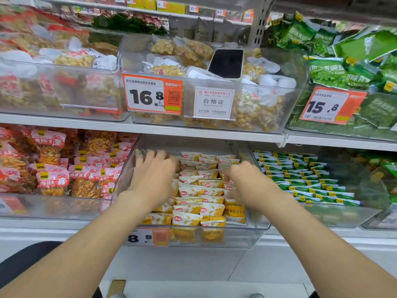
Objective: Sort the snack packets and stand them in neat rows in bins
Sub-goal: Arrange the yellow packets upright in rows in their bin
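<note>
A clear plastic bin [217,239] on the lower shelf holds several small yellow-and-white snack packets [193,191] standing in rows. My left hand [153,171] reaches into the bin's left side with fingers curled over the packets at the back left. My right hand [245,179] is in the bin's right side, fingers bent down onto the packets there. Whether either hand grips a packet is hidden by the fingers and blur.
Left of this bin stands a bin of pink-labelled peanut packets [53,177]; to the right is a bin of green packets [300,179] in rows. The shelf above carries peanut bins, a phone [226,63] lying on one, and price tags [152,94].
</note>
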`<state>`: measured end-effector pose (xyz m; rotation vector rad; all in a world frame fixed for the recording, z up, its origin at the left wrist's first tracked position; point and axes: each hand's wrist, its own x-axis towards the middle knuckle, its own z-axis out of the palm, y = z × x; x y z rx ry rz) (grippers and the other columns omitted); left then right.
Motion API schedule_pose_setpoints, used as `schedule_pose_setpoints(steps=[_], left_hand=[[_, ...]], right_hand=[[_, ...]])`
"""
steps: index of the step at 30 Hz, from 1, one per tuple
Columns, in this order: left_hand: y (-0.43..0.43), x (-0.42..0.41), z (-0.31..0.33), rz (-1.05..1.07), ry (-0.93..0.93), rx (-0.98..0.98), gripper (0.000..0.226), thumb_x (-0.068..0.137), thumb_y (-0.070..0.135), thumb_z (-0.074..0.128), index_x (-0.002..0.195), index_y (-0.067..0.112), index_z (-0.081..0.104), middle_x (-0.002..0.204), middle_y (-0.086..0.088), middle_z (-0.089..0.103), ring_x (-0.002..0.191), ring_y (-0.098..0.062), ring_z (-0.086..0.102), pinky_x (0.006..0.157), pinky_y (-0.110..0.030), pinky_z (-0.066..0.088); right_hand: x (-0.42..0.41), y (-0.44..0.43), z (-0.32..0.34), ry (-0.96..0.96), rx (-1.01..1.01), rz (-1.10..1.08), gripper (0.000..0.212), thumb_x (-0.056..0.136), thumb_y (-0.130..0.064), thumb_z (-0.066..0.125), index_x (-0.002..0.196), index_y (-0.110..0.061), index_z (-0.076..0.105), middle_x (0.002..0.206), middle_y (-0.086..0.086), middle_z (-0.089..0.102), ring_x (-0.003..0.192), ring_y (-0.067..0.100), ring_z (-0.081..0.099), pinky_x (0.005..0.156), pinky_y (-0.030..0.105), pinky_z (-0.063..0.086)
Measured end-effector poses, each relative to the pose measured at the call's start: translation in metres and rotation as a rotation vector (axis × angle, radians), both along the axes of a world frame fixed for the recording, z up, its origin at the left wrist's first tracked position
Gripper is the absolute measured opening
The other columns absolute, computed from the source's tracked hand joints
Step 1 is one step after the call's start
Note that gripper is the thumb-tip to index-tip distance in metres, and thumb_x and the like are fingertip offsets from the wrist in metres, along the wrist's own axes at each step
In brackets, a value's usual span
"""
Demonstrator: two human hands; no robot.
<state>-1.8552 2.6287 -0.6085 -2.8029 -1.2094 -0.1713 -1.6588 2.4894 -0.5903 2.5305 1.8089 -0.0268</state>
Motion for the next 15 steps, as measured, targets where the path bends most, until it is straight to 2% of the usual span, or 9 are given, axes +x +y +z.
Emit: schedule_pose_setpoints(steps=[2,5,9,11,13,15], left_hand=[[0.005,0.002,-0.003,0.035,0.115,0.032,0.058,0.086,0.011,0.068,0.141,0.025,0.053,0.142,-0.007,0.052,0.133,-0.034,0.042,0.106,-0.051,0.038],[0.006,0.008,-0.005,0.048,0.186,0.108,0.057,0.087,0.011,0.069,0.140,0.024,0.054,0.141,-0.006,0.055,0.134,-0.036,0.043,0.108,-0.053,0.035],[0.002,0.008,-0.001,0.037,0.180,0.142,0.055,0.088,0.019,0.071,0.138,0.023,0.049,0.136,-0.003,0.061,0.133,-0.033,0.045,0.107,-0.053,0.033],[0.002,0.004,-0.002,0.011,0.076,0.104,0.046,0.092,0.027,0.068,0.132,0.023,0.047,0.131,-0.001,0.062,0.130,-0.033,0.047,0.108,-0.055,0.033],[0.000,-0.001,-0.001,-0.096,-0.190,-0.045,0.026,0.096,0.033,0.064,0.118,0.030,0.049,0.121,0.004,0.061,0.120,-0.029,0.054,0.106,-0.054,0.040],[-0.007,-0.004,0.005,-0.212,-0.432,-0.233,0.015,0.098,0.040,0.063,0.106,0.036,0.051,0.107,0.010,0.061,0.104,-0.018,0.060,0.091,-0.044,0.050]], right_hand=[[-0.001,-0.005,0.003,0.072,0.165,0.014,0.017,0.096,-0.029,0.072,0.111,-0.022,0.073,0.097,0.000,0.070,0.092,0.021,0.068,0.077,0.038,0.059],[-0.003,-0.013,0.009,0.244,0.347,-0.020,0.012,0.098,-0.028,0.067,0.100,-0.028,0.078,0.081,-0.014,0.072,0.077,0.004,0.067,0.073,0.029,0.061],[-0.001,-0.021,0.016,0.342,0.439,-0.091,0.014,0.097,-0.025,0.067,0.090,-0.034,0.075,0.067,-0.014,0.071,0.069,-0.006,0.066,0.065,0.013,0.051],[0.002,-0.022,0.015,0.345,0.442,-0.097,0.015,0.097,-0.023,0.066,0.091,-0.034,0.074,0.066,-0.013,0.071,0.070,-0.009,0.065,0.064,0.009,0.048],[0.003,-0.022,0.014,0.368,0.439,-0.084,0.013,0.097,-0.023,0.067,0.102,-0.030,0.076,0.074,-0.015,0.072,0.073,-0.009,0.066,0.065,0.008,0.050],[0.001,-0.021,0.012,0.448,0.424,-0.019,0.025,0.094,-0.031,0.075,0.119,-0.030,0.073,0.090,-0.017,0.072,0.082,-0.006,0.067,0.075,0.014,0.056]])
